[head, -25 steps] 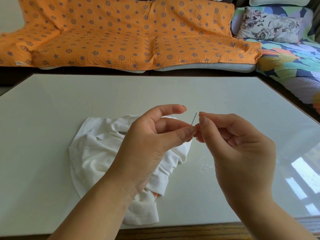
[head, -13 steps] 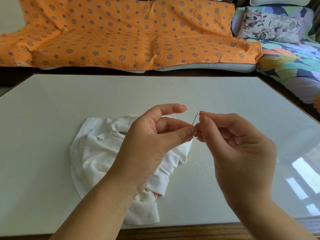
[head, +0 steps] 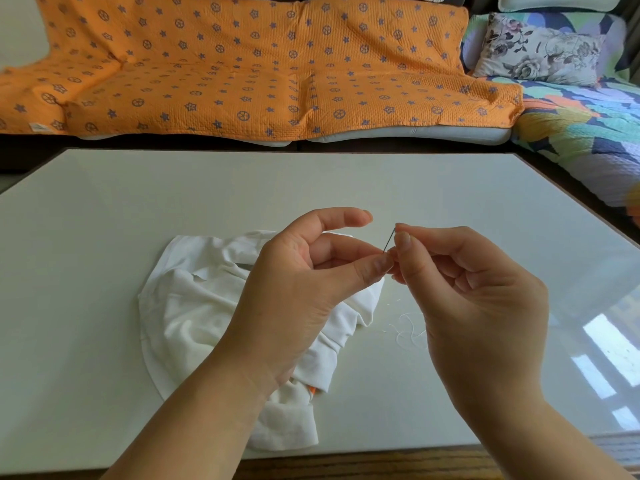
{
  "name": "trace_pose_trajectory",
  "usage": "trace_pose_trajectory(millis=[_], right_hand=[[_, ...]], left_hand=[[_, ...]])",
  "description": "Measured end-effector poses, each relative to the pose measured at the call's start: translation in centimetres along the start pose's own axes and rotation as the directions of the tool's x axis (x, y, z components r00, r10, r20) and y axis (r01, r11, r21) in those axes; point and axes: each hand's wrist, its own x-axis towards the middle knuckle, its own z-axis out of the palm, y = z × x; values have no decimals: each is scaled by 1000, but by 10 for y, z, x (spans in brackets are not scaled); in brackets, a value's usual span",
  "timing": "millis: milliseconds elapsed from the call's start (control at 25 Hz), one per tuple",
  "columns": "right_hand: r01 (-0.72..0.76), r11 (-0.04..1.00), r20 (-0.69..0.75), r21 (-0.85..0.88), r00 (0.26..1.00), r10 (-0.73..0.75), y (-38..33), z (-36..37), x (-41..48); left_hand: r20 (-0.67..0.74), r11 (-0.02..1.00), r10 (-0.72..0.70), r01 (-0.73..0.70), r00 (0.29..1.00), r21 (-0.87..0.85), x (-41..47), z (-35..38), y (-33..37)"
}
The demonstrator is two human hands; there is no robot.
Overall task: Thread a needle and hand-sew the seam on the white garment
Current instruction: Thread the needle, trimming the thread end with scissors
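Both hands are up over the pale glossy desk (head: 104, 220), nearly touching. The left hand (head: 298, 292) pinches the lower end of a thin dark metal needle (head: 389, 240) between thumb and a fingertip, with the index finger lifted clear above. The needle points up and slightly right.

The right hand (head: 478, 306) has thumb and index pressed together right at the needle's top end, other fingers curled in. It seems to be pinching the fine white thread (head: 405, 327), though that bit is too thin to make out. The thread's loose loops lie on the desk just below that hand.

The crumpled white cloth garment (head: 194, 306) sits on the desk under the left hand. Behind the desk is an orange quilted sofa cover with blue stars (head: 242, 64) and a floral grey cushion (head: 540, 50).
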Motion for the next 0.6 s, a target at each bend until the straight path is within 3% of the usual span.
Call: trace_pose_trajectory(millis=[400,600], right_hand=[[-29,1000,28,8,999,29,-5,-1,0],[-190,967,85,171,981,177,-5,-2,4]], left_hand=[[-15,999,44,-44,999,11,-1,0,0],[-17,999,43,-43,999,2,0,-3,-3]])
